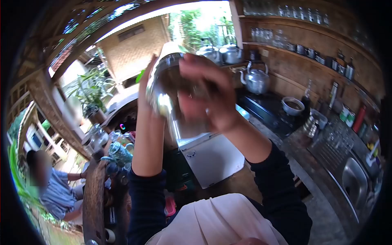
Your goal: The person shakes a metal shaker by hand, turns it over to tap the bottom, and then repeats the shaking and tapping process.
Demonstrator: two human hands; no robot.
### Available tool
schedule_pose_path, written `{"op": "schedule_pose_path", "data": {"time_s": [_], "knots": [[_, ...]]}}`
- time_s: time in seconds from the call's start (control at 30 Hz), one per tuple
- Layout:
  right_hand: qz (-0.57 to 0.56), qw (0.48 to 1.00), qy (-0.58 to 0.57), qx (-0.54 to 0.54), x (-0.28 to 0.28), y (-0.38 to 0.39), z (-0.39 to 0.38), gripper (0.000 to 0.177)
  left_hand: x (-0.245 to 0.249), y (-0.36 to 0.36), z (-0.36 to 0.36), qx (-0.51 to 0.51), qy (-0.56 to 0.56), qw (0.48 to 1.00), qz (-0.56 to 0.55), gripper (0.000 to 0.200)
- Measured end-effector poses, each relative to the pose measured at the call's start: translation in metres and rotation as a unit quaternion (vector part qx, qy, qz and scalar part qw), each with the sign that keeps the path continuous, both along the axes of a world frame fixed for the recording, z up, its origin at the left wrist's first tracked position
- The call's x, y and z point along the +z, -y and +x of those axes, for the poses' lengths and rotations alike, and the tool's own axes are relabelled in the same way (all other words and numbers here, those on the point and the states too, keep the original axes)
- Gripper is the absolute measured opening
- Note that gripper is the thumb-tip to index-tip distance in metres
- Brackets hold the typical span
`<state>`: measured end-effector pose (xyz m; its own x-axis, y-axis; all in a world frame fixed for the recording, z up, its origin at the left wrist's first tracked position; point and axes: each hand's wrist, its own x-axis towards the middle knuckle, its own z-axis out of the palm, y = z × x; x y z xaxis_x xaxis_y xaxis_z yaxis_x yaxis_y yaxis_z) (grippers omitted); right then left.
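A shiny, see-through or metallic cylindrical vessel is held up in front of me at about face height, tilted and blurred by motion. It has a pale top and a dark band below that; I cannot make out its exact kind. My left hand grips its left side, with most fingers hidden behind it. From the right, my right hand curls its smeared fingers around the vessel's side. Beyond and below my forearms stands a white box-shaped appliance.
A large kettle and a pot stand on the black stove. At right are a sink and glasses. Shelves hold glassware. A person sits left beyond a wooden counter and a turquoise teapot.
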<state>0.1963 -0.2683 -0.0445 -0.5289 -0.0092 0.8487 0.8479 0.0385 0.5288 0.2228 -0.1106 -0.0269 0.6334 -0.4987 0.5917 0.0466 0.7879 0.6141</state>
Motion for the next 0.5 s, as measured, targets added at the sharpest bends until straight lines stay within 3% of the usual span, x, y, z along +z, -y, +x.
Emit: {"op": "schedule_pose_path", "data": {"time_s": [0.07,0.1,0.17,0.2,0.23,0.3,0.37,0.4,0.47,0.5], "knots": [[-0.152,0.988,-0.007,-0.027,-0.006,0.030,-0.049,0.025,0.002,0.013,-0.011,0.029,0.024,0.999,0.009,0.055],[-0.153,0.988,-0.009,-0.035,-0.009,0.029,-0.050,0.025,0.001,0.019,-0.008,0.010,0.034,0.999,-0.002,0.055],[-0.003,0.981,0.190,0.040,-0.018,0.022,-0.050,0.026,0.001,0.030,-0.003,-0.022,0.052,0.998,-0.020,0.055],[-0.023,0.992,0.115,-0.049,-0.010,0.031,-0.040,0.033,0.002,0.035,0.000,-0.035,0.062,0.997,-0.028,0.055],[-0.027,0.989,0.103,-0.100,-0.002,0.040,-0.001,0.050,0.003,0.040,0.005,-0.047,0.074,0.995,-0.037,0.054],[0.049,0.991,-0.054,-0.116,-0.004,0.037,0.029,0.062,-0.002,0.042,0.066,-0.095,0.102,0.990,0.030,0.040],[0.040,0.943,-0.331,-0.003,-0.008,0.033,0.039,0.062,0.002,0.063,0.057,0.170,-0.120,0.977,0.052,0.040],[0.037,0.942,-0.332,0.002,-0.007,0.035,0.032,0.062,-0.002,0.060,0.056,0.175,-0.122,0.976,0.050,0.040],[0.054,0.981,-0.155,-0.107,-0.001,0.047,0.001,0.057,-0.011,0.052,0.051,-0.080,0.000,0.997,-0.006,0.039],[0.020,0.992,-0.057,-0.112,-0.002,0.052,-0.014,0.056,-0.008,0.057,0.038,-0.067,-0.045,0.997,-0.001,0.037]]}}
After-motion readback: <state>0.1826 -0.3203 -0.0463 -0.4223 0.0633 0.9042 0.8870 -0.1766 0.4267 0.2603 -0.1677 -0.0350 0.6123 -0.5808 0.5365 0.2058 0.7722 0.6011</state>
